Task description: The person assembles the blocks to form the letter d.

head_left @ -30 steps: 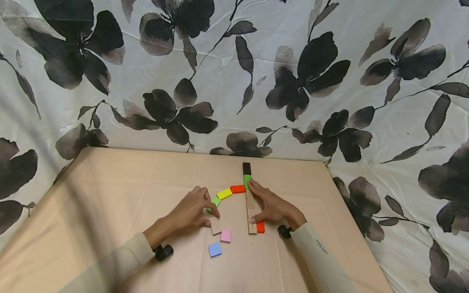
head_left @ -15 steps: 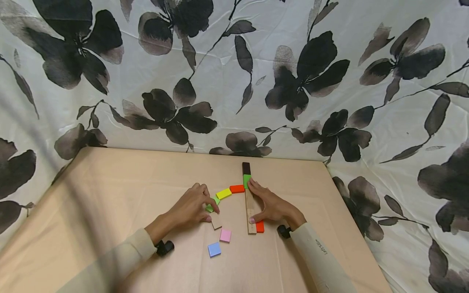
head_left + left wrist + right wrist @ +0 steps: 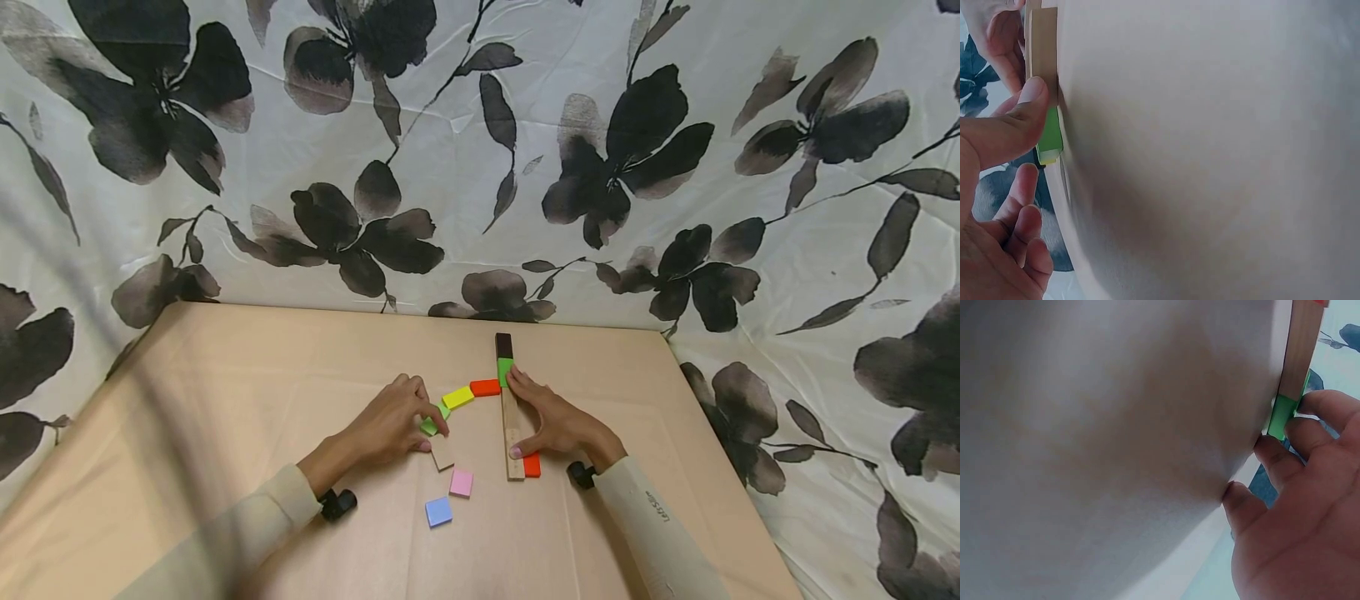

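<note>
My left hand pinches a plain wooden block between thumb and index finger. In the left wrist view the thumb lies along that block's side, close to a green block. From the wooden block a curved row of blocks runs up: green, yellow and red. The row meets a straight line made of a long wooden strip, a green block and a black block. Alongside this line rests my right hand, fingertips at the green block, thumb on the strip's lower part.
A red block sits against the strip's lower right side, partly hidden by the right hand. Pink and blue blocks lie below the wooden one. The table ends at a floral cloth behind.
My left hand has shifted slightly, and the wooden block in it has turned a little and moved up. The right hand stays in place.
</note>
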The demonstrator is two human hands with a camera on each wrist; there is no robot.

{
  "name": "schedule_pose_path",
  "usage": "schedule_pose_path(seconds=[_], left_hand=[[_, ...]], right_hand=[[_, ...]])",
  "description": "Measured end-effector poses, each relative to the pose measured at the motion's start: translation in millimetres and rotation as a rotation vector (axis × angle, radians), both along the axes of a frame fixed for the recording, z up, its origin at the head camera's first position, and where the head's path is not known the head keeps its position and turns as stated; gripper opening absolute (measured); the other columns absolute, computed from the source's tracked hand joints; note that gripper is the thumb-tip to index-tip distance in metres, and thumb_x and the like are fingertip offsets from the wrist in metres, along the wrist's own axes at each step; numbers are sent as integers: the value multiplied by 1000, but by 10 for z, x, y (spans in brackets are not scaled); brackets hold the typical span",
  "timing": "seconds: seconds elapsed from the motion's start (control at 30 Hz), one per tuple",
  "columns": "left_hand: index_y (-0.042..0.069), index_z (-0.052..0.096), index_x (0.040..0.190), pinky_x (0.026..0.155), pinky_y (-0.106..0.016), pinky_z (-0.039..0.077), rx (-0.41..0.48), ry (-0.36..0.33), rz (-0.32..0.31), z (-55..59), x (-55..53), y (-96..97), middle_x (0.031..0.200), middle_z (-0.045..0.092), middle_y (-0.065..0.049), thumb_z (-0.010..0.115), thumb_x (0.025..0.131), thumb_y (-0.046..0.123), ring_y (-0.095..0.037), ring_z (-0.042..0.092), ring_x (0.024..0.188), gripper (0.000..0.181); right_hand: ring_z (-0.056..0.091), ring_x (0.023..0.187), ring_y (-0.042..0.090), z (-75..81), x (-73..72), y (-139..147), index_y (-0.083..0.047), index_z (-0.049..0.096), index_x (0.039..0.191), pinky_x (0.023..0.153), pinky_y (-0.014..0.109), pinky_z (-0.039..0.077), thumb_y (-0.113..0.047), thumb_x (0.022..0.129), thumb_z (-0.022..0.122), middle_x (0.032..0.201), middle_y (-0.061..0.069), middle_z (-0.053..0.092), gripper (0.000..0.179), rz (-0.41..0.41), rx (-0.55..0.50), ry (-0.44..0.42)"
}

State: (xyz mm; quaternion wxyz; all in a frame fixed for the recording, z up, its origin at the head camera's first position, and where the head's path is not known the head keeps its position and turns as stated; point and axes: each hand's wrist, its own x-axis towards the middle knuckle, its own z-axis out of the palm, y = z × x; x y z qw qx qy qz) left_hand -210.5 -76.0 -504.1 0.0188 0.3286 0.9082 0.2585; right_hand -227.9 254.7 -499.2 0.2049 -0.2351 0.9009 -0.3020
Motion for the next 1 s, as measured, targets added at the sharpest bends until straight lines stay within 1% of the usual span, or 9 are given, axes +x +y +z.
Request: schedule_pose_path(seconds=[0.2, 0.43, 0.6, 0.77, 1.0], left_hand=[[33, 84, 95, 83, -32, 36, 3, -5, 2, -14, -25, -7, 97, 57, -1, 96, 78, 23, -15, 42, 95, 23], [32, 84, 95, 84, -33, 36, 17, -14, -6, -17, -26, -10, 99, 57, -2, 96, 78, 24, -16, 43, 96, 23], [33, 84, 96, 85, -33, 37, 26, -21, -10, -24, -29, -3, 100, 58, -3, 96, 77, 25, -16, 43, 98, 24], [34, 84, 95, 85, -33, 36, 31, -29, -18, -32, -34, 17, 100, 58, -2, 97, 77, 25, -16, 43, 98, 24], [33, 83, 94, 83, -32, 37, 37, -3, -21, -38, -41, 15, 100, 59, -2, 97, 76, 27, -16, 43, 95, 23]], right_hand=[[2, 168, 35, 3, 5, -6, -9, 14, 170, 132, 63, 2, -33, 76, 96, 181, 9, 1, 127, -2, 0, -1], [2, 168, 35, 4, 6, -10, -10, 14, 171, 132, 62, 2, -33, 77, 96, 181, 9, 1, 126, -10, 13, 1], [2, 168, 37, 4, 7, -3, -11, 14, 171, 132, 61, 2, -33, 77, 96, 181, 9, 0, 127, -9, 11, -2], [2, 168, 36, -4, -4, -3, -12, 13, 171, 132, 60, 2, -34, 77, 96, 181, 7, 0, 127, -7, 14, -7], [0, 168, 35, -10, -9, 4, -12, 12, 171, 132, 60, 1, -35, 77, 95, 181, 7, -1, 127, -4, 14, -6]])
